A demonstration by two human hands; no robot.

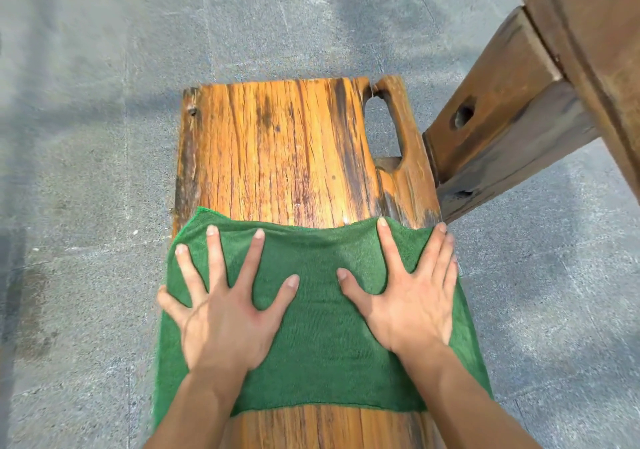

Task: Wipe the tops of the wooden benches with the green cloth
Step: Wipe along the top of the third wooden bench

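Green cloth (322, 337) lies on bench (277, 150) beneath both hands' splayed, flat, ungripping fingers (214, 258)

grey concrete floor (86, 137), wooden table leg (491, 102)

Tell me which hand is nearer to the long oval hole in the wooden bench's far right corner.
Right. The right hand lies flat on the green cloth just below the oval hole; the left hand presses the cloth's opposite side.
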